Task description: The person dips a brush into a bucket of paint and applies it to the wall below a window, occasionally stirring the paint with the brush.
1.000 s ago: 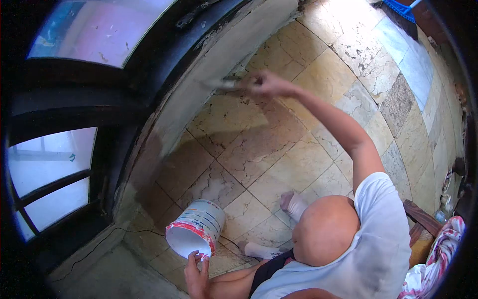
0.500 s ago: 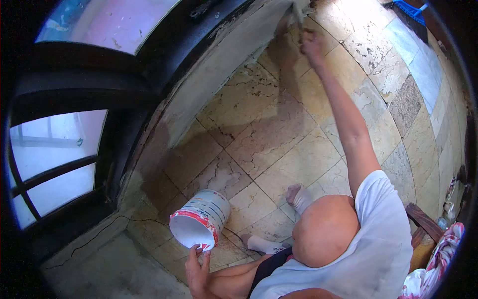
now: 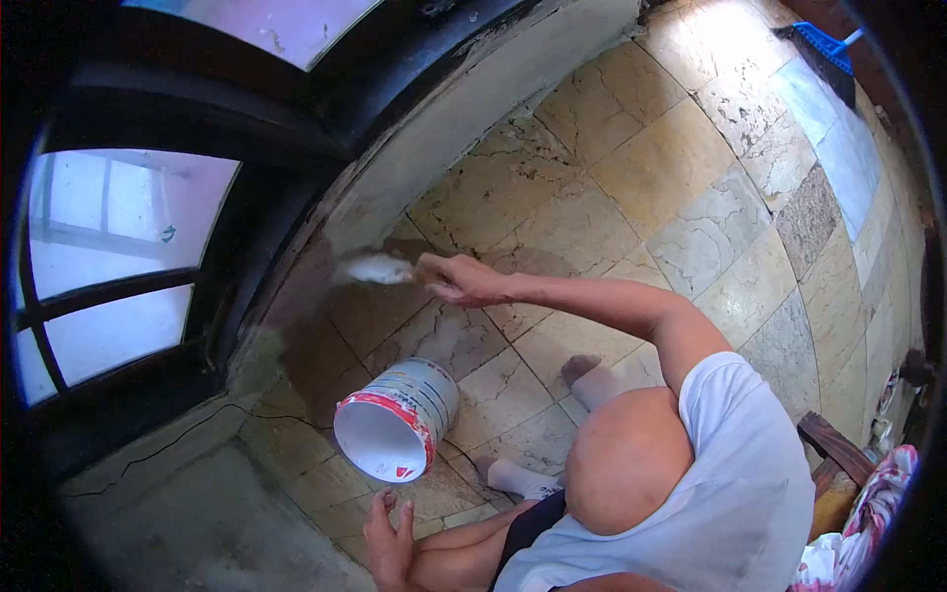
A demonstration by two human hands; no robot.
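Although blur softens its outline, a flat, whitish tool with a brownish handle shows left of centre in the frame, its far end at or close to a low grey plastered wall; I cannot tell whether they touch. The right hand is clamped on the handle. Below, left of centre, sits a white cylindrical plastic bucket with a red-smeared rim and printed side, its mouth turned toward the lower left. Just beneath that rim, the left hand hangs with its fingers apart, holding nothing visible. A thin dark cord runs from behind the bucket across the lower left. Around these spreads a floor of worn beige and grey stone tiles, partly hidden at the lower right by a person's body in a white short-sleeved shirt. Black-framed glass panes fill the left side. At the upper right lies a blue broom head with black bristles; a crumpled red-and-white patterned cloth borders the lower right.
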